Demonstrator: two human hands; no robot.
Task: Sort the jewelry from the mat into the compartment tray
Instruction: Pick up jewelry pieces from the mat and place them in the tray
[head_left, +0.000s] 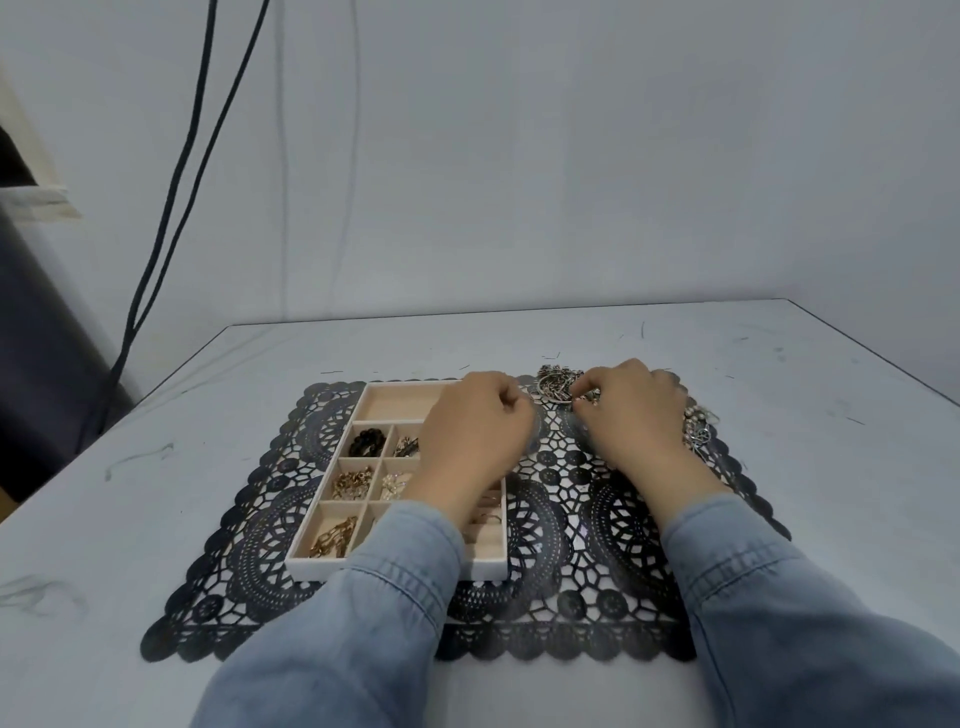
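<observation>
Denim sleeves (363, 613) nearest. Left hand (480, 418) curled over tray (395, 567); hold cannot be told. Right hand (631, 410) pinches silver pile (558, 387) at mat (571, 597) far edge. Several compartments filled; second pile (698, 428) waits at right edge. Judged roughly midway.

Possibly a lab, bare wall (519, 156), hanging cables (197, 171)

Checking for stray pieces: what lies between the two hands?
Head view: only bare black lace mat between left hand and right hand; silver jewelry pile lies just beyond.
</observation>
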